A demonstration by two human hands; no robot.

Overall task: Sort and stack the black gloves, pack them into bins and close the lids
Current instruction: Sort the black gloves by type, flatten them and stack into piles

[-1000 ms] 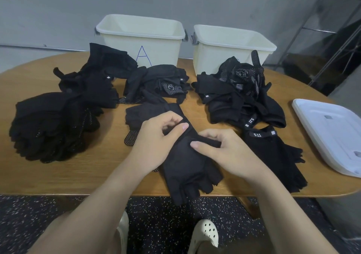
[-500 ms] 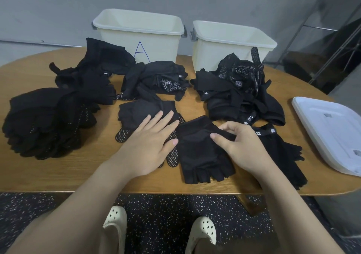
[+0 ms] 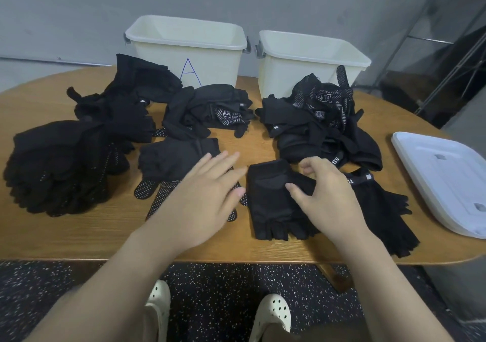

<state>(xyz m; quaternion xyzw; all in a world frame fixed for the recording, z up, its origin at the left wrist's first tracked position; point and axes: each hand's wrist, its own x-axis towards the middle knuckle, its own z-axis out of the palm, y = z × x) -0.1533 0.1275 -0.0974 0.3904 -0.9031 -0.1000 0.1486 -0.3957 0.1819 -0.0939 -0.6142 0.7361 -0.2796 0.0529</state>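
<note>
Still early, by the look of it. Two cream plastic bins at the back of the round wooden table: one marked with a blue "A", one unmarked, both open and apparently bare inside, though the floors are not fully in view. White plastic lid lying flat at the right edge, well apart from either bin. Black fabric gloves gathered in several heaps: a thick pile at far left, two looser clumps before the "A" bin, a tangled mound before the unmarked bin. Nearer the edge, a dotted-palm black glove under the left hand, fingers straight and spread, gripping nothing; touching or just above, hard to tell. Beside it, a fingerless black glove lying flat, its cuff edge pinched between thumb and curled fingers of the right hand. Another fingerless black glove with a labelled cuff just to the right. Sorting partly done; stacking unfinished, packing and lid-closing not yet begun.
</note>
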